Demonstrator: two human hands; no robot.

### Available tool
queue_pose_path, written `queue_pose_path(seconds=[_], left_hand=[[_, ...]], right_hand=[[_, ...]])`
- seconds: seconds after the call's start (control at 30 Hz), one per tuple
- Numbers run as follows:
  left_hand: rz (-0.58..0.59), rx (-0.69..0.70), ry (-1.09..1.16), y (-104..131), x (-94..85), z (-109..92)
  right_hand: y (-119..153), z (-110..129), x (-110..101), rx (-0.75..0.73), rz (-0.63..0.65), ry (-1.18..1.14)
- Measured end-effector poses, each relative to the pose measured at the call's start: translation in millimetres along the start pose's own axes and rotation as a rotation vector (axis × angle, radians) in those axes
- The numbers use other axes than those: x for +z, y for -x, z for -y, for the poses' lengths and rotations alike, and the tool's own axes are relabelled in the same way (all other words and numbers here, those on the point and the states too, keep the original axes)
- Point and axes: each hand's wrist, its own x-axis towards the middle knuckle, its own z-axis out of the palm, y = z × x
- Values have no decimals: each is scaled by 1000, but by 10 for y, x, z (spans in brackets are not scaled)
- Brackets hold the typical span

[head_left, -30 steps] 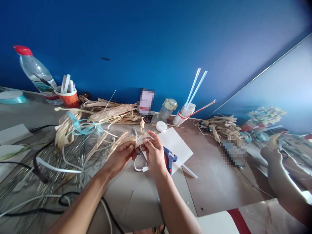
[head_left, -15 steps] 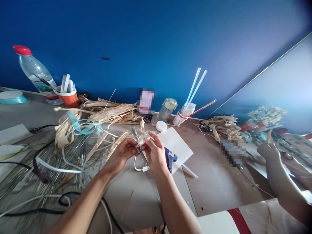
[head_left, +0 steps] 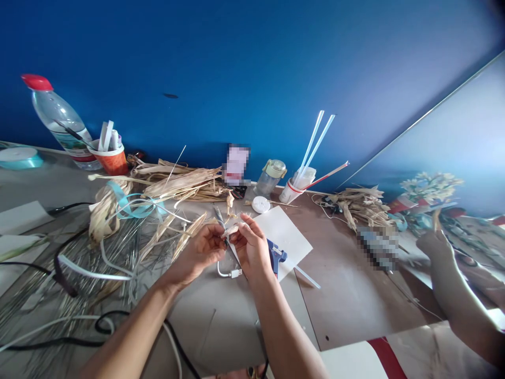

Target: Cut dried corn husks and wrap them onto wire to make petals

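Note:
Both hands meet in the middle of the view, over the table. My left hand (head_left: pixel 207 245) is closed in a pinch, its fingertips on a small pale piece of dried husk (head_left: pixel 232 229). From the other side, my right hand (head_left: pixel 252 245) pinches the same piece between thumb and fingers. Most of the piece is hidden by the fingers. Just right of my right hand lies a blue glue gun (head_left: pixel 277 252), with a clear glue stick (head_left: pixel 307 277) beside it. Below the hands is a white USB cable (head_left: pixel 235 273). A grey metal tool (head_left: pixel 218 213), partly covered, lies behind them.
Dried husks (head_left: pixel 185 181) lie at the back, thin wires (head_left: pixel 122 258) at left. A white sheet (head_left: pixel 286 226) lies under the glue gun. A cup of glue sticks (head_left: pixel 290 192), a jar (head_left: pixel 270 176) and a bottle (head_left: pixel 61 121) stand along the wall. Another person's arm (head_left: pixel 453 279) is at right.
My fingers have shifted slightly around the pale piece, and my left fingertips have turned a little. The rest of the table looks the same.

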Motion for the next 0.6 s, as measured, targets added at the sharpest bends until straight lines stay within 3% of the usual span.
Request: queue_pose_path(seconds=[0.1, 0.33, 0.6], left_hand=[[-129, -24, -129, -42, 10, 47], [-223, 51, -240, -51, -1, 32], [-92, -12, -49, -7, 3, 4]], right_hand=[[15, -6, 3, -33, 24, 12], [59, 4, 54, -87, 56, 37], [53, 0, 43, -85, 51, 33]])
